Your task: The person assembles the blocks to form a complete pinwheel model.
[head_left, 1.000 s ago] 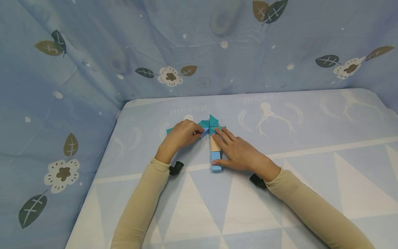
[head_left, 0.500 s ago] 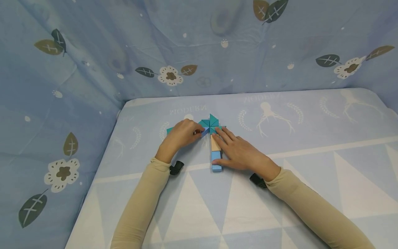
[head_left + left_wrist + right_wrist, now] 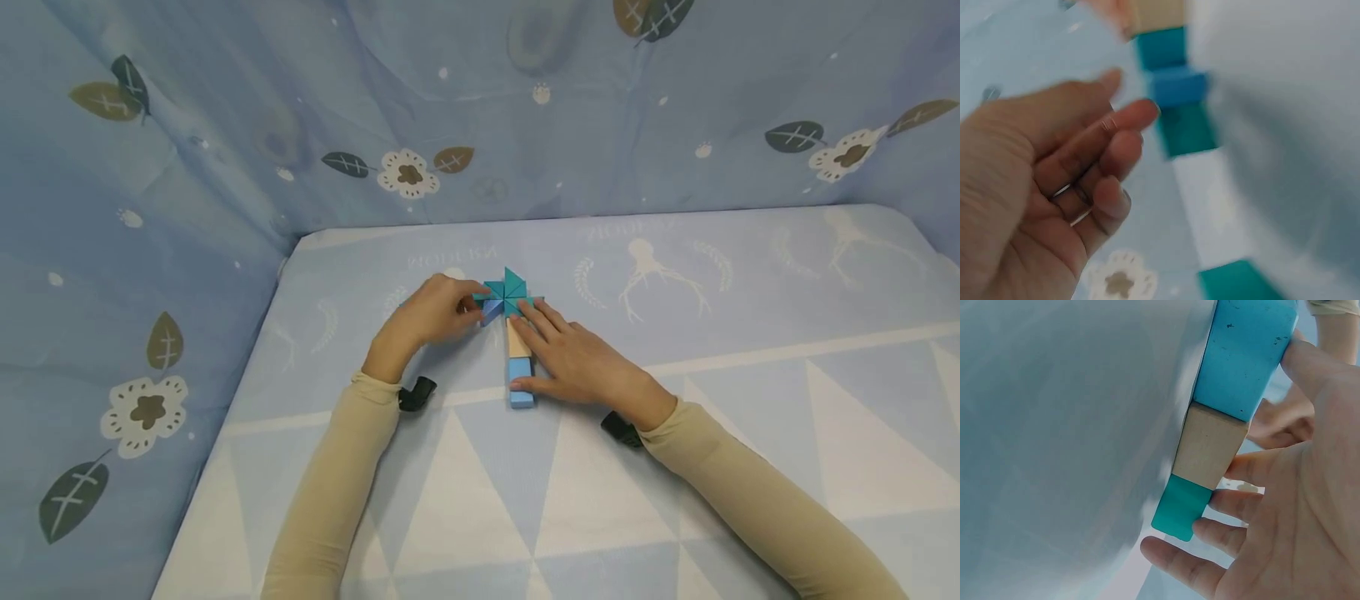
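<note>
Teal triangular blocks (image 3: 515, 281) form a pinwheel on the table mat, with a blue triangular block (image 3: 491, 312) at its lower left. Below it a row runs toward the person: a wooden block (image 3: 517, 343), then light-blue blocks (image 3: 520, 369). My left hand (image 3: 429, 317) is just left of the blue triangle; in the left wrist view its fingers are loosely bent around nothing, the index fingertip (image 3: 1149, 110) near the blue and teal blocks. My right hand (image 3: 581, 362) lies along the row's right side, its spread fingers touching the wooden and teal blocks, thumb at the light-blue blocks.
A separate teal block (image 3: 1241, 281) lies on the mat left of the pinwheel, mostly hidden by the left hand in the head view. Dark wrist devices (image 3: 417, 394) show under both wrists. A patterned blue cloth (image 3: 487, 108) rises behind the mat's far edge.
The left fingers have let go of the blue triangular block and moved slightly left, showing more of it. The right hand stays against the row. The head view has tilted slightly.
</note>
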`<state>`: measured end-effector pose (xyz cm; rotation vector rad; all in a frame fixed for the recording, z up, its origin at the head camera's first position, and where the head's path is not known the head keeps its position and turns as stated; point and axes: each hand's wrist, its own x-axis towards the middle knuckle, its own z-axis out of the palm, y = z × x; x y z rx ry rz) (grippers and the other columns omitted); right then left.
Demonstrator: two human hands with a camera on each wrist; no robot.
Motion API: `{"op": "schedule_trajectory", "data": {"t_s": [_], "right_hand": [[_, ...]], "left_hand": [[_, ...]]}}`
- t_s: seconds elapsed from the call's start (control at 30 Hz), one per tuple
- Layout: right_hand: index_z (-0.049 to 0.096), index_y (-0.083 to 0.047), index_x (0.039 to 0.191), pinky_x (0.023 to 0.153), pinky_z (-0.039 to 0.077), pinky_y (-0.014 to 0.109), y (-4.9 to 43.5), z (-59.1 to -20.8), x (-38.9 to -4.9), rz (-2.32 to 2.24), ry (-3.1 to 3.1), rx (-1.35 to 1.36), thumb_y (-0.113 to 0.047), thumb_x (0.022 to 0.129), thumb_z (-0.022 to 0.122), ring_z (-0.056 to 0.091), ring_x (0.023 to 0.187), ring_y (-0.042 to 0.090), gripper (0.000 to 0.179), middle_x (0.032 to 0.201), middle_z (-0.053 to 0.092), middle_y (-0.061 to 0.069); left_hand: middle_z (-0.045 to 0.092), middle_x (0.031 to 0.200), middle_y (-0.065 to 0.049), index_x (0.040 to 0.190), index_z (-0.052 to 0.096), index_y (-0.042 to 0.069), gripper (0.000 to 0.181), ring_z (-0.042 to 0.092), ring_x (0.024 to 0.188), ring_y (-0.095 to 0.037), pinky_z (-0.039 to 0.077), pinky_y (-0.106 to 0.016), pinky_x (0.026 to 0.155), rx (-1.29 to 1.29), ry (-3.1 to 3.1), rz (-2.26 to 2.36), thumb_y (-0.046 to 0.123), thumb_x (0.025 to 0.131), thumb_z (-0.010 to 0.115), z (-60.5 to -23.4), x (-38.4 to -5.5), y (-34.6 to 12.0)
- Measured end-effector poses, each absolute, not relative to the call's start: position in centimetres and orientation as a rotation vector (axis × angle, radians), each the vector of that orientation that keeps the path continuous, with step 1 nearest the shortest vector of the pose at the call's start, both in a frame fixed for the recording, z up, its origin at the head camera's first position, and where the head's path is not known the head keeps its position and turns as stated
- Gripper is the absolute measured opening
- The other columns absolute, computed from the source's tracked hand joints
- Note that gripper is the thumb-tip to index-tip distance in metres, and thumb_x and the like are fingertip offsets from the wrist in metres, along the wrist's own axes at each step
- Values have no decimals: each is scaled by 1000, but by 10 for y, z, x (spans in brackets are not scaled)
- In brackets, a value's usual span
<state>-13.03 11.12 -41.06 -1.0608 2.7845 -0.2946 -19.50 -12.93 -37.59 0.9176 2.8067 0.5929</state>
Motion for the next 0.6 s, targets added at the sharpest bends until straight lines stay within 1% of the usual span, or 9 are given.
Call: {"op": "schedule_trajectory", "data": {"t_s": [0.07,0.2,0.23,0.33,0.43,0.6], "right_hand": [[17,-7,157,106,41,56,111,-410,-130,-294,2782,-1055,-64,93,49,10,152,35,92,164,11,15],[18,-6,157,106,41,56,110,-411,-130,-308,2785,-1063,-64,93,50,10,152,35,92,164,11,15],[18,-6,157,106,41,56,110,-411,-130,-311,2785,-1063,-64,93,50,10,151,35,92,164,11,15],[18,-6,157,105,42,56,110,-411,-130,-308,2786,-1068,-64,93,50,11,151,36,92,164,11,16],[18,-6,157,105,42,57,111,-411,-131,-298,2785,-1063,-64,93,50,11,151,36,92,164,11,16],[17,-7,157,105,41,58,111,-411,-131,-309,2771,-1042,-64,93,50,9,152,36,92,164,10,15]], "left_hand": [[74,91,-8,125,66,5,35,65,77,-18,53,-33,73,886,2829,672,16,92,69,-367,-196,-140],[74,92,-10,122,69,5,31,64,79,-21,52,-36,74,805,2916,729,16,93,69,-351,-196,-169],[74,93,-11,121,69,5,30,64,81,-22,53,-36,72,766,2924,717,16,93,68,-349,-196,-177],[71,100,-13,122,69,5,31,62,87,-25,51,-38,73,605,2879,642,16,93,68,-345,-198,-200],[67,110,-17,126,66,5,36,61,97,-29,51,-41,77,460,2787,568,16,93,68,-344,-198,-214],[65,120,-18,133,62,7,46,60,110,-34,51,-46,86,384,2707,533,19,90,72,-342,-198,-220]]}}
